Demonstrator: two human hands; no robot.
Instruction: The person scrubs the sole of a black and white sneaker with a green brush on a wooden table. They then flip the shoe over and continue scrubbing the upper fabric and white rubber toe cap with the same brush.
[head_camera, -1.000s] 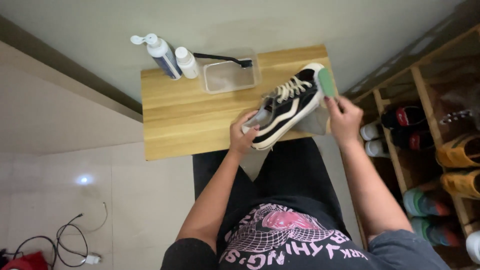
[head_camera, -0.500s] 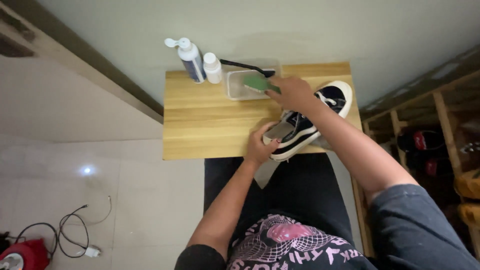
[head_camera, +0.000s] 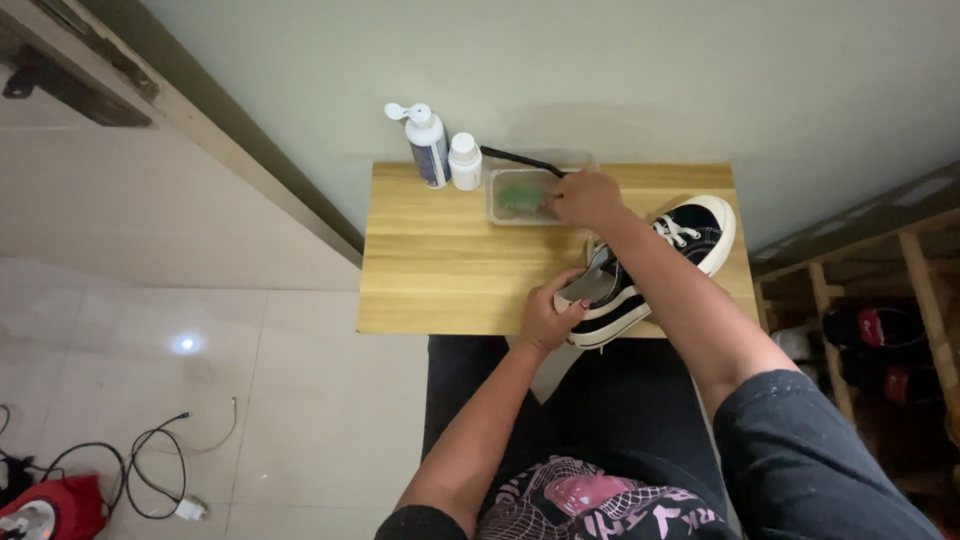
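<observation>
1. A clear plastic tub (head_camera: 508, 206) stands at the back of the wooden table (head_camera: 440, 270), just ahead of the right hand's fingertips. Inside it lies a green sponge-like pad (head_camera: 520, 195), pressed down by those fingers.
2. The right hand (head_camera: 585, 198) reaches over the tub's near right corner; its fingers are curled narrow on the green pad, holding it inside the tub. Whether the tub holds liquid cannot be told.
3. A black-handled brush (head_camera: 520, 160) lies across the tub's far rim, just beyond the right fingers.
4. Left of the tub, well clear of the right fingers, stand two containers side by side, touching or nearly so: a taller white pump bottle (head_camera: 428, 148) with a dark blue label around its body, and a shorter white capped bottle (head_camera: 464, 162) with a pale label.
5. The left hand (head_camera: 548, 318) grips the heel of a black canvas sneaker (head_camera: 650, 270) with a white sole and white laces; the fingers wrap closed around the heel rim, thumb on the outside.
6. The sneaker lies tilted on the table's near right edge, toe pointing away to the right of the left fingers, beneath the right forearm.
7. Far right of both hands, a wooden shoe rack (head_camera: 880, 330) holds dark shoes with red parts.
</observation>
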